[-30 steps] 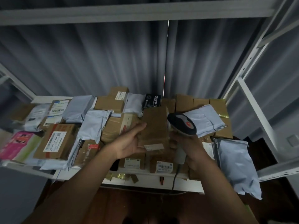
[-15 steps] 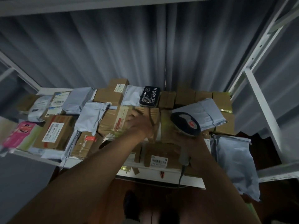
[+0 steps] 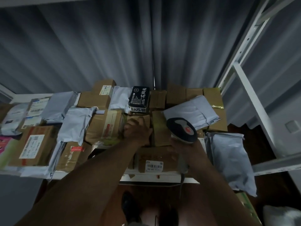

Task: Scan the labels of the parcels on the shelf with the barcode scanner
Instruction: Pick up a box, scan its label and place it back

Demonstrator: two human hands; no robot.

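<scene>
Cardboard boxes and grey mailer bags crowd a white shelf (image 3: 146, 178). My left hand (image 3: 136, 132) reaches into the middle of the pile, its fingers curled round the edge of a small brown box (image 3: 144, 119) lying among the parcels. My right hand (image 3: 187, 150) grips the handle of the barcode scanner (image 3: 181, 129), whose dark head with a grey top and red mark sits above the boxes right of my left hand. A brown box with a white barcode label (image 3: 154, 166) lies at the front edge below both hands.
A black box with white characters (image 3: 139, 99) stands behind the pile. A labelled box (image 3: 31, 146) and a pink packet (image 3: 4, 144) lie at the left. A grey mailer bag (image 3: 231, 159) overhangs the shelf's right end. White shelf uprights (image 3: 254, 98) rise at the right; dark curtain behind.
My left hand has carried the brown box from in front of the scanner back down into the pile. The scanner stays in my right hand, roughly where it was.
</scene>
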